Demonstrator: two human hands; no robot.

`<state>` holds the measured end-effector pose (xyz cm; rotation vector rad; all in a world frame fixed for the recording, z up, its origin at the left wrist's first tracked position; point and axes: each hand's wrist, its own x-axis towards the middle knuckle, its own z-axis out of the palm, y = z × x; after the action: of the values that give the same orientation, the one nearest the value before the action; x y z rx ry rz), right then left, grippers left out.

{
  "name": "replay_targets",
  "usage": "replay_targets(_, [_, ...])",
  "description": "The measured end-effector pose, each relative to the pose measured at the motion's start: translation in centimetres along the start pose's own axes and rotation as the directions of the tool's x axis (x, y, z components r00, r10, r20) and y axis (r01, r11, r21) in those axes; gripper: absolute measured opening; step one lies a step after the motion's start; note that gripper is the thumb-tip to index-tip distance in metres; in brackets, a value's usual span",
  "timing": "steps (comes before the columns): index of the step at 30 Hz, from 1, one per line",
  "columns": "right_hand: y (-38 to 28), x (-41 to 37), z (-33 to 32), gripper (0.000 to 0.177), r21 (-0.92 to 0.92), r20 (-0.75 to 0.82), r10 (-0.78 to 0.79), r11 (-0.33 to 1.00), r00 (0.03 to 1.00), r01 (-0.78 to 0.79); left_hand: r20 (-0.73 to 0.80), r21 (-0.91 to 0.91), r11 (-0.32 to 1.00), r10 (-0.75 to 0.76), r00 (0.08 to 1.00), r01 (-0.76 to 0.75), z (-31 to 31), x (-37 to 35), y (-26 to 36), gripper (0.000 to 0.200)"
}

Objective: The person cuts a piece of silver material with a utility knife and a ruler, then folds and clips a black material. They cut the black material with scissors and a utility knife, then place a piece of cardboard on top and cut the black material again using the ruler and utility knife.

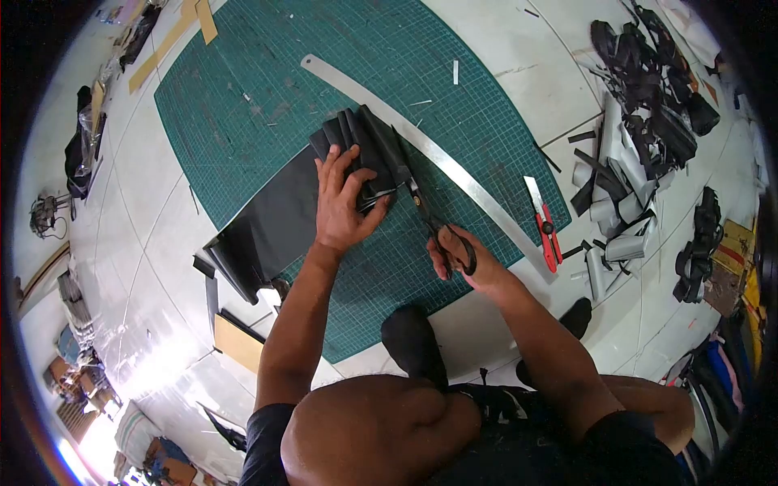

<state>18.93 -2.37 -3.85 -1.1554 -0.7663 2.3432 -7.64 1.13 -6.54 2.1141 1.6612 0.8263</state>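
Note:
My right hand [474, 257] grips black-handled scissors [421, 204], fingers through the loops. Their blades point up and left, right at the edge of a folded black sheet [279, 212] that looks like vinyl or leather. Spread over the folds at the sheet's upper end, my left hand [344, 206] lies with its fingers apart, pressing down on the material. The sheet's lower left end curls up in a roll. Beneath it all is a green gridded cutting mat [389, 40]. A long metal ruler [454, 170] runs diagonally across the mat, just beyond the scissors.
A red utility knife [545, 227] with its blade out lies on the mat's right side. Black and grey offcuts [632, 162] are heaped on the tiled floor [559, 89] to the right. Cardboard [237, 342] lies at lower left. Small white scraps dot the mat.

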Motion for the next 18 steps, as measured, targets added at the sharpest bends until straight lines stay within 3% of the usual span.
replay_targets(6, [0.9, 0.3, -0.4, 0.049, -0.079, -0.001, -0.064, 0.995, 0.998, 0.063, -0.040, 0.006, 1.000, 0.017, 0.999, -0.017, 0.2, 0.0, 0.0, 0.045])
replay_targets(9, [0.8, 0.4, -0.4, 0.048, -0.175, -0.060, 0.009, 0.984, 0.998, -0.020, -0.030, 0.004, 1.000, 0.019, 0.999, -0.019, 0.1, -0.1, 0.0, 0.046])
replay_targets(12, [0.2, 1.0, -0.4, 0.050, -0.038, -0.024, -0.024, 0.999, 0.999, 0.023, -0.024, 0.004, 1.000, 0.020, 1.000, -0.020, 0.1, 0.0, -0.3, 0.047])
replay_targets(18, [-2.7, 3.4, 1.7, 0.054, -0.074, -0.118, 0.025, 0.997, 0.993, -0.034, -0.022, -0.001, 1.000, 0.012, 1.000, -0.012, 0.0, 0.1, 0.1, 0.046])
